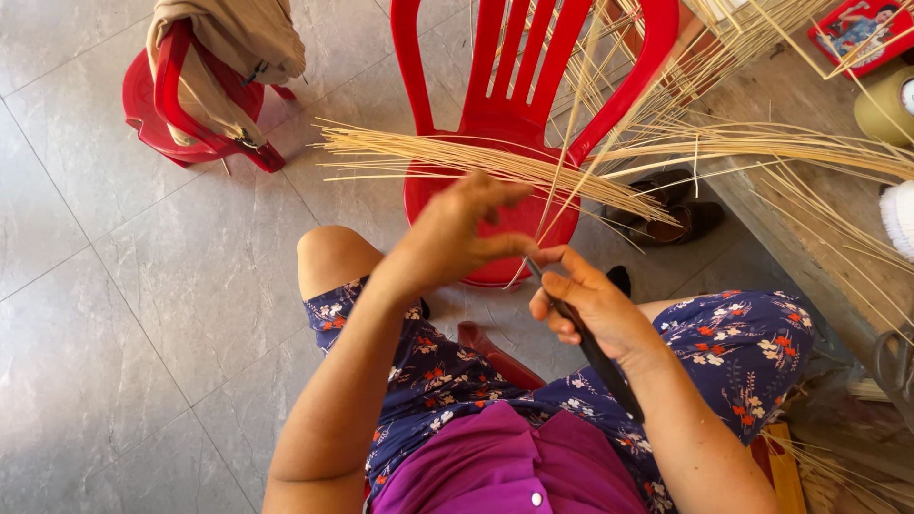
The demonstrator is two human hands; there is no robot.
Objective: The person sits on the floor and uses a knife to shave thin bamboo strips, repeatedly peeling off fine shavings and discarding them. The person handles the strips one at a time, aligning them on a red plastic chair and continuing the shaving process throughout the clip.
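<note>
My left hand (455, 236) is raised in front of me and pinches a thin pale bamboo strip (564, 181) between thumb and fingers. My right hand (588, 303) grips a dark-handled knife (598, 354), its tip touching the strip just below my left fingers. The strip rises up and to the right over the seat of a red plastic chair (514, 114). A bundle of pale bamboo strips (457, 157) lies across that chair seat. I sit with a blue flowered cloth (724, 347) over my knees.
A small red stool (195, 114) draped with beige cloth stands at the top left on the grey tiled floor (143, 314). A wooden bench (819, 219) with more strips runs along the right. Dark sandals (681, 214) lie under it. Scissors (893, 362) sit at the right edge.
</note>
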